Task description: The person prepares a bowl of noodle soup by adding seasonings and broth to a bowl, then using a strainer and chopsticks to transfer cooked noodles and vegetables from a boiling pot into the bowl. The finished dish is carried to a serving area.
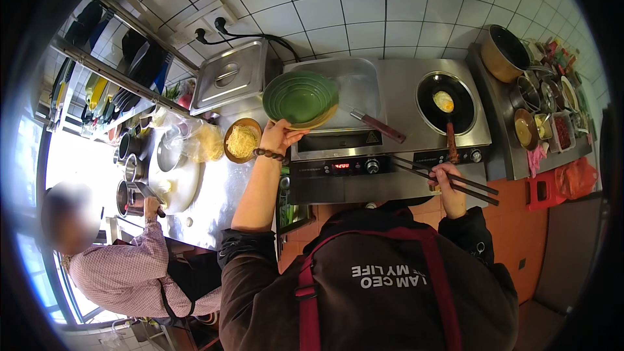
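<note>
My left hand (283, 136), with a beaded bracelet at the wrist, is closed on the rim of a green ribbed bowl (299, 101). The bowl is tilted over the left side of a rectangular metal basin (361, 81), and its inside looks bare. Long dark chopsticks (473, 192) are gripped in my right hand (448, 185), in front of the right cooker. Beyond that hand, a fried egg (443, 101) lies in a black frying pan (429, 117) whose wooden handle points toward me. A wooden-handled utensil (383, 129) rests across the basin's front edge.
Noodles fill a brown bowl (242, 142) at left, beside a lidded steel container (227, 75). A co-worker (136, 266) holds a knife (148, 194) over a round white board (188, 185). Pots and ingredient bowls crowd the right counter; a red stool (545, 190) stands below.
</note>
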{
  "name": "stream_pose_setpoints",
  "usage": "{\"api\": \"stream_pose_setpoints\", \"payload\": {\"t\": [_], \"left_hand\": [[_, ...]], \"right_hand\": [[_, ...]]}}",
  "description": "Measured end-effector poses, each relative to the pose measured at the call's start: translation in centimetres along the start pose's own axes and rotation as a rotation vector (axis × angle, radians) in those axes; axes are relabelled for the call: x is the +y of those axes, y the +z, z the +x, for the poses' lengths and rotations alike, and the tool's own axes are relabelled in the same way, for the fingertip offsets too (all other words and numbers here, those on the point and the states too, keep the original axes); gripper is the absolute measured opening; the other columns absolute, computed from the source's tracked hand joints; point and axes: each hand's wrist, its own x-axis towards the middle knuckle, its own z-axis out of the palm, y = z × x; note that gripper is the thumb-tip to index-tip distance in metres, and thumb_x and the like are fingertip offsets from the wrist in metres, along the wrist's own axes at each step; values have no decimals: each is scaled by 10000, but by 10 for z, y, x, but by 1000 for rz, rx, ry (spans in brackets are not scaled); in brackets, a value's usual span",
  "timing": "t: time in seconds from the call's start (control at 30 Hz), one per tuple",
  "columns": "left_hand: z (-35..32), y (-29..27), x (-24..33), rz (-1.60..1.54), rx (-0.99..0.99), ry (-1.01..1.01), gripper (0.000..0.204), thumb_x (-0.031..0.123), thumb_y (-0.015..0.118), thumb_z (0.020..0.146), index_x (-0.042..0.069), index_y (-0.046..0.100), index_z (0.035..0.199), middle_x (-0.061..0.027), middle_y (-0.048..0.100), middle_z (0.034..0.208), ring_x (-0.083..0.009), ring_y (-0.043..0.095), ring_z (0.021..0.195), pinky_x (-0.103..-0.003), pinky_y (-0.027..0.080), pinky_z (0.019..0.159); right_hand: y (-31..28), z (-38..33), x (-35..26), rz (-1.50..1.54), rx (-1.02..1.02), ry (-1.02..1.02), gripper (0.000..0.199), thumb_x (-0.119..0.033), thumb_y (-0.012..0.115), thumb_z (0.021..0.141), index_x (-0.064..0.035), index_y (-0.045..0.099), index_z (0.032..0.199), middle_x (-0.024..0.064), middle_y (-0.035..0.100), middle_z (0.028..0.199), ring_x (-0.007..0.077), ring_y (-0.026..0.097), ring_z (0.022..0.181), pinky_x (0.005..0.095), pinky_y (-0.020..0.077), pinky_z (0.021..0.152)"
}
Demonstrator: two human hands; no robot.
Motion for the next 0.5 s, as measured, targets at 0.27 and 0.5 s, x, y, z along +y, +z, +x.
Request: {"api": "stream_pose_setpoints", "payload": {"t": [0.27, 0.5], "left_hand": [[15, 6, -15, -177, -133, 3, 296, 24, 428, 800, -97, 449, 1069, -258, 578, 989, -342, 623, 856, -281, 554, 608], [15, -3, -11, -95, -102, 5, 303, 20, 418, 801, -102, 430, 1077, -265, 575, 983, -362, 626, 825, -286, 560, 585]], "right_hand": [[-11, 16, -4, -3, 12, -42, 198, -175, 517, 892, 20, 552, 911, 69, 560, 794, 118, 559, 664, 231, 459, 620], [-2, -1, -7, 5, 57, -19, 187, -164, 523, 888, 18, 555, 918, 71, 566, 794, 118, 563, 671, 230, 466, 631]]}}
